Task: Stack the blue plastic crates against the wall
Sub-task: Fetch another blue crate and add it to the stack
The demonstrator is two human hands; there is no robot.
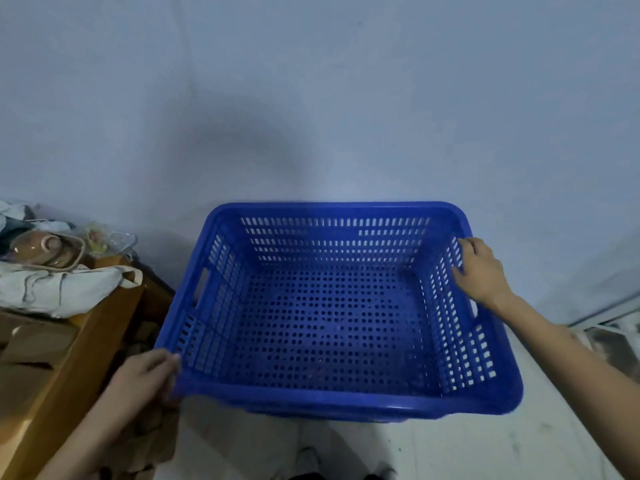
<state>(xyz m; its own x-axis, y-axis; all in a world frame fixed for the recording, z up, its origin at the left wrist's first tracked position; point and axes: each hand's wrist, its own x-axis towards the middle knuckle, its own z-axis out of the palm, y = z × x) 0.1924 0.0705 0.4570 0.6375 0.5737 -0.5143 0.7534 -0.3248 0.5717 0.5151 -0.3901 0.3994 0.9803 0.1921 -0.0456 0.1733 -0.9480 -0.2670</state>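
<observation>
A blue perforated plastic crate (332, 401) fills the middle of the head view, its far rim close to the pale wall (311, 98). It is empty inside. Below its front rim a second blue edge (311, 412) shows, so it seems to rest on another crate. My left hand (145, 377) grips the crate's near left corner. My right hand (479, 271) lies on the right rim, fingers over the inner wall.
A wooden shelf or table (86, 341) stands at the left, holding a white cloth bag (59, 289), a brown pot (38, 249) and clutter. Cardboard pieces (149, 438) lie under it. Light floor (450, 452) lies in front; a frame (606, 317) is at the right.
</observation>
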